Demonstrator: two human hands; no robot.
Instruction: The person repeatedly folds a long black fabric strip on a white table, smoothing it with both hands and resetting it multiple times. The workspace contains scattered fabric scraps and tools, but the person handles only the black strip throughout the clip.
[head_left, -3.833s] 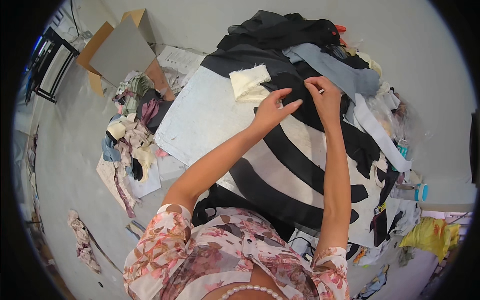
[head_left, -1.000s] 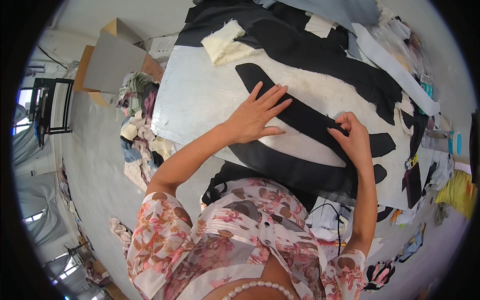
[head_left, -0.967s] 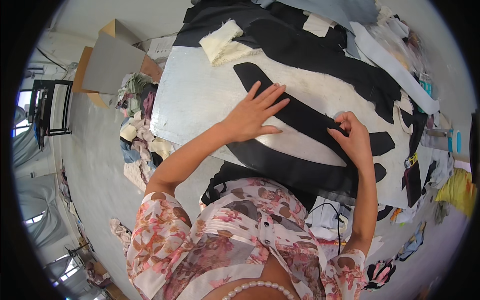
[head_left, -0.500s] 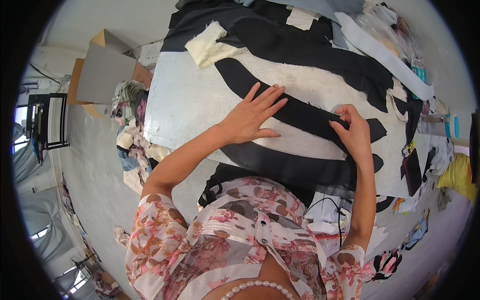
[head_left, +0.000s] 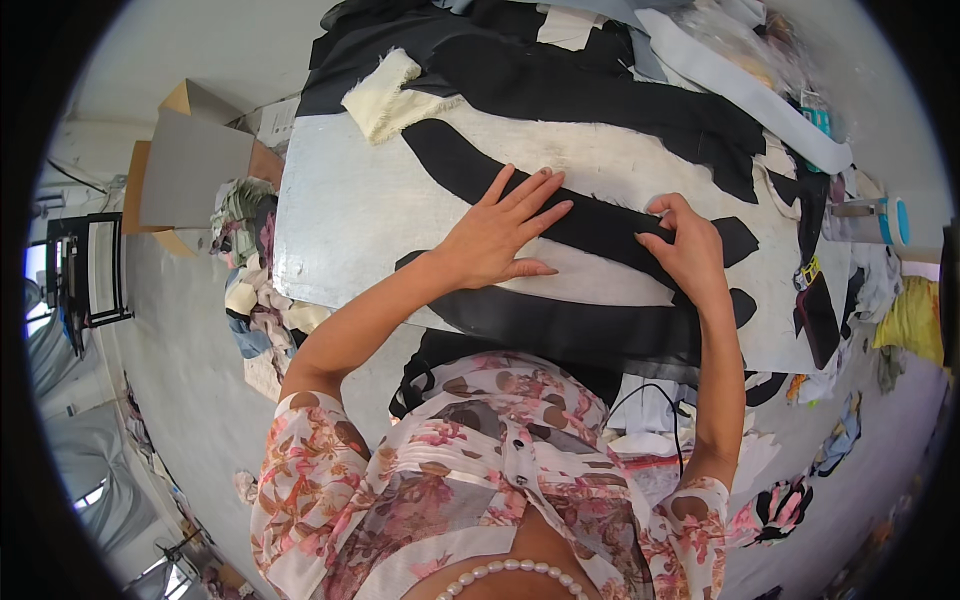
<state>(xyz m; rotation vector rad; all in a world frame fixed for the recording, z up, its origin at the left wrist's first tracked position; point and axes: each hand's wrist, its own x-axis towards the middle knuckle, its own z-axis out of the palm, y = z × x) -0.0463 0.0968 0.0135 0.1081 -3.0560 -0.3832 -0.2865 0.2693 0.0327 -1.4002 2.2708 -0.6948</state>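
On the table (head_left: 330, 215), my left hand (head_left: 497, 235) spreads ungripping over a black strip (head_left: 595, 225); at its three o'clock my right hand (head_left: 687, 247) curls; its grip I cannot tell.

The left hand (head_left: 497, 232), fingers spread, covers part of the curved black cloth strip (head_left: 600, 225). Whether the right hand (head_left: 693, 250) pinches its far edge cannot be told. Bodyward of those fingers, the wrist hides a stretch of the long dark-grey curved cloth piece (head_left: 560, 322). Beyond the left fingers, the dark cloth pile (head_left: 370, 60) runs off — cut by the top edge.
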